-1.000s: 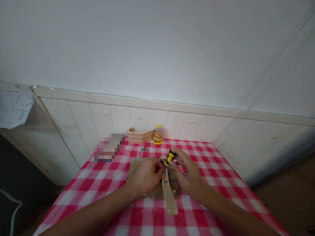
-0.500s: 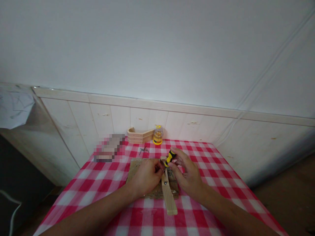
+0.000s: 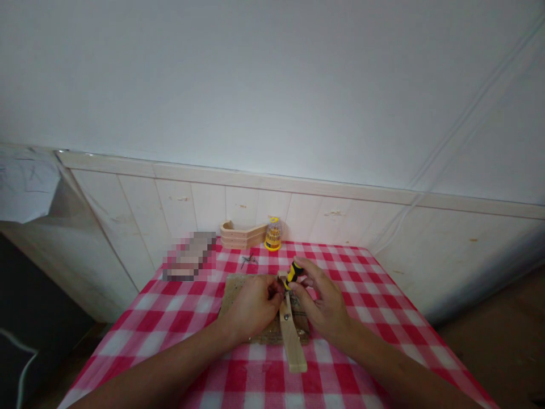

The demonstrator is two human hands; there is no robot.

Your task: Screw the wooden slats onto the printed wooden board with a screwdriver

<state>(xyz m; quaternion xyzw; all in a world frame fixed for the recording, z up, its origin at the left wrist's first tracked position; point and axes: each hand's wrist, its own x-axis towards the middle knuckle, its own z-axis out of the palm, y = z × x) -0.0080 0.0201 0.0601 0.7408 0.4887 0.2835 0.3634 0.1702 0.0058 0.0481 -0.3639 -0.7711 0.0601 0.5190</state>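
My right hand (image 3: 326,295) grips a short black-and-yellow screwdriver (image 3: 293,275) between thumb and fingers. The tool is tilted, its lower end pointing down at the upper part of a pale wooden piece (image 3: 293,345). A dark screw or bolt head (image 3: 286,316) shows partway along the wood. My left hand (image 3: 259,298) is closed in a pinch at the wood's left side, close to the screwdriver's lower end; what its fingertips hold is hidden. Beneath the hands and the wood lies a flat brown cardboard pad (image 3: 236,287).
At the table's back stand several stacked curved wooden pieces (image 3: 242,237) and a yellow-based clear bit case (image 3: 273,236). Small dark screws (image 3: 248,261) lie in front of them. A blurred-out flat object (image 3: 189,258) is at the left. Red-and-white checked cloth (image 3: 370,278) covers the table, which meets a panelled wall (image 3: 332,218).
My right fingers and the screwdriver handle have shifted very slightly. The wooden piece and my left hand look unchanged.
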